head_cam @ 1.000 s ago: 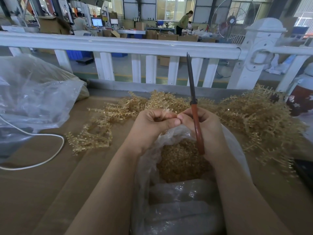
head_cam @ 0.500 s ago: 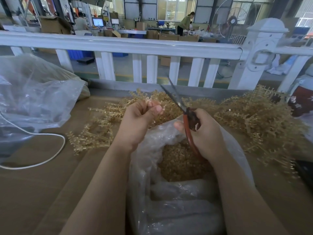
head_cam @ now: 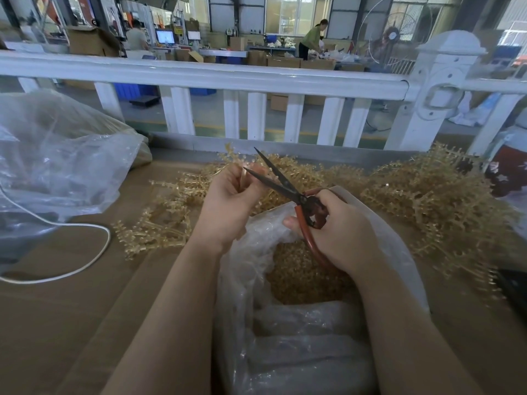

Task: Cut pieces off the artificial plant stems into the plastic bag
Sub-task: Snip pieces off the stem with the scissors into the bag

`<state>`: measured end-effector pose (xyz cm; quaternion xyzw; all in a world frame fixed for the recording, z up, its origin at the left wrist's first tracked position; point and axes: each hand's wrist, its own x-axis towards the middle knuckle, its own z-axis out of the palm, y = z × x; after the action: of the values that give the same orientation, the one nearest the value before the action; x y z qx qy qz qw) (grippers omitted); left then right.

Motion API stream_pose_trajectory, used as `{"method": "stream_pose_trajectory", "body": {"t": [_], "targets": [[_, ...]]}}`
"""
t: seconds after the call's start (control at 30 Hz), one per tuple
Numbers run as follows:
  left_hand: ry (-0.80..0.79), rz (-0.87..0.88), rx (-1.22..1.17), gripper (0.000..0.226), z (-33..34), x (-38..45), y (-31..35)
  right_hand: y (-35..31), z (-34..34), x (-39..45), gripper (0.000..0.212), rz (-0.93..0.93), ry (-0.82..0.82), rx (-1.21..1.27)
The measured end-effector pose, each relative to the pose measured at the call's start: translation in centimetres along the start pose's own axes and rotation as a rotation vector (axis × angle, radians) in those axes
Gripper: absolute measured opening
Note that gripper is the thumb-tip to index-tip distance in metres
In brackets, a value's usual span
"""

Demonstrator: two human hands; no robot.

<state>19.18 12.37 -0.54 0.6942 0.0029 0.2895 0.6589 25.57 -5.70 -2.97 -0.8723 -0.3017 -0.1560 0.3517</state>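
Here — left hand (head_cam: 228, 206) pinches a golden stem (head_cam: 244, 175); right hand (head_cam: 339, 232) grips red-handled scissors (head_cam: 288, 189), blades parted, above plastic bag (head_cam: 399, 252).

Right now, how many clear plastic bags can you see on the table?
2. One plastic bag sits open between the arms, holding cut golden pieces. The other bag lies crumpled at the table's far left. More could be hidden beyond the frame.

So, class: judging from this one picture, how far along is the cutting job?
Done: the plastic bag already holds a heap of cut pieces. In hand: the left hand pinches a stem while the right hand holds open scissors at it. Left: large piles of stems remain.
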Motion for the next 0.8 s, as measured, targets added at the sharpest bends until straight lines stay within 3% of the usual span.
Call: {"method": "stream_pose_trajectory", "body": {"t": [0.13,0.23,0.8], "targets": [[-0.003,0.022,0.001,0.008,-0.14,-0.03,0.08,0.0,0.0,-0.05,0.054,0.006,-0.004,-0.034],[-0.034,0.026,-0.016,0.018,-0.13,-0.08,0.02,0.03,0.02,-0.09,0.055,0.015,-0.001,-0.046],[-0.071,0.026,-0.096,0.01,-0.41,-0.21,0.41,-0.21,0.12,-0.19,0.05,0.0,0.046,0.0]]}}
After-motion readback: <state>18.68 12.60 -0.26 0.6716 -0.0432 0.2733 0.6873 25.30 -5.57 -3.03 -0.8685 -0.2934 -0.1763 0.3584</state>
